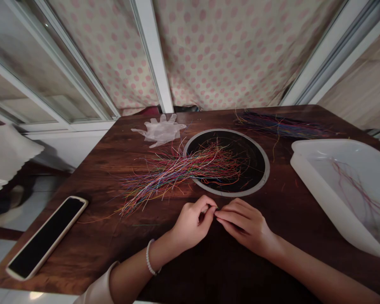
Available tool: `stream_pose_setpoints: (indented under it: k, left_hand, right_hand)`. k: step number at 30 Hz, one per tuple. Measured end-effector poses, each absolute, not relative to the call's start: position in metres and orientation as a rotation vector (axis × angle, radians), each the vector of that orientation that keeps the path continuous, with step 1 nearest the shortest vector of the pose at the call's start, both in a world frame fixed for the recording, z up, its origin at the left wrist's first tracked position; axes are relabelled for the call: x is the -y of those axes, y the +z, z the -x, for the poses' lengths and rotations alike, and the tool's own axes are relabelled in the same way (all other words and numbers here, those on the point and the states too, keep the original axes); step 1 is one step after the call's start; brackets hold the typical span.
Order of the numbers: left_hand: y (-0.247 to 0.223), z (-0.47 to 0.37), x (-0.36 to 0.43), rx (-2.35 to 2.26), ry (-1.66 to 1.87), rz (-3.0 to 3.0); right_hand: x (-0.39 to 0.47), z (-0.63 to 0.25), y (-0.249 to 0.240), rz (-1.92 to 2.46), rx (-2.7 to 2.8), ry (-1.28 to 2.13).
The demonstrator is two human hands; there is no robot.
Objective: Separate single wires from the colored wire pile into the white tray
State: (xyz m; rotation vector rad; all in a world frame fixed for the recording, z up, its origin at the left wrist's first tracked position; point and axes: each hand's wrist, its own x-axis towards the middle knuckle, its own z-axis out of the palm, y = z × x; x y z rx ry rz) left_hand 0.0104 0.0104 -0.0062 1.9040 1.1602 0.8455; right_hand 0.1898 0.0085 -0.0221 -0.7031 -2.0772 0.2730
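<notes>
My left hand [193,221], with a beaded bracelet [149,256] at its wrist, pinches thumb and forefinger together. My right hand [245,223] meets it fingertip to fingertip, also in a pinch. Between the fingertips a short dark bit of thin wire [217,208] just shows; most of it is hidden. Just beyond my hands lies a loose bundle of thin coloured wires [183,166], red, yellow, blue, green and white. Its right half rests on a round black mat with a grey rim [266,169]. A single green wire [145,224] lies left of my left hand.
A white plastic tub [329,211] with a few reddish wires stands at the right. Behind it lies a darker wire bundle [281,126]. A clear disposable glove [163,130] is at the back left, a phone [47,238] at the front left of the wooden table [104,169].
</notes>
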Motion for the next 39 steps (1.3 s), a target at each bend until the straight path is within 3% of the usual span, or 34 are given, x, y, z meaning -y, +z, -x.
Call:
stream_pose_setpoints:
  k: [14,39]
  left_hand:
    - [-0.0002,-0.0112,-0.0135,-1.009,0.796,-1.476]
    - [-0.0043,-0.0115,-0.0136,-1.102,0.815,-1.637]
  right_hand:
    - [-0.0087,-0.1898,-0.0174,0.752,1.989,0.263]
    - [-0.0081,-0.1895,-0.0217,0.756,2.054,0.240]
